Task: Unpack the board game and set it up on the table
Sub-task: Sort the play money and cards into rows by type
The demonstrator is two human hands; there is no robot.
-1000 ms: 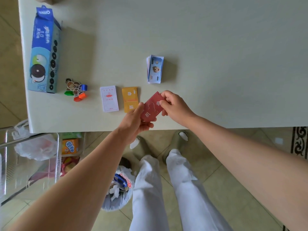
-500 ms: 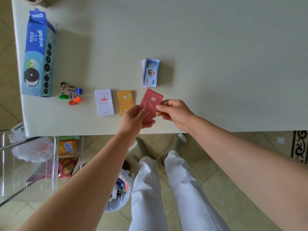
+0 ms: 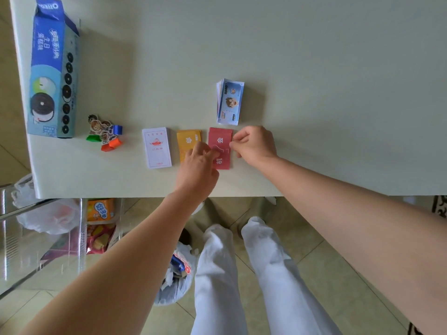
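Both the left hand and the right hand are bare. The left forearm and the right forearm are uncovered as far up as the view reaches. The trousers are plain white, long and loose, wide in the leg. Their soft cloth falls in lengthwise folds and bunches into creases near the upper end of each leg. What is worn on the feet cannot be made out
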